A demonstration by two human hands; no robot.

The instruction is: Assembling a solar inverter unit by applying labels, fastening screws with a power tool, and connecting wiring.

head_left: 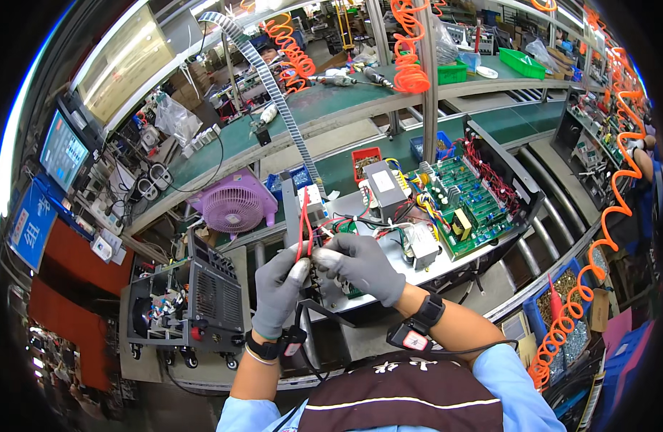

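Taking the chassis [434, 275] as dial centre, I see the circuit board [470, 203] on it at two o'clock, a fan [234, 209] at ten, a wheeled cabinet [215, 289] at nine, and a long desk [360, 101] beyond, at twelve.

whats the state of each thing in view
Left hand, gloved, pinching red wires
Right hand, gloved, fingers bent beside them, grip unclear
Red wires, sticking up above both hands
Chassis, uncovered, insides exposed
Wheeled machine, side open, upright
Purple fan, motion unclear
Monitor, lit
Orange hoses, coiled
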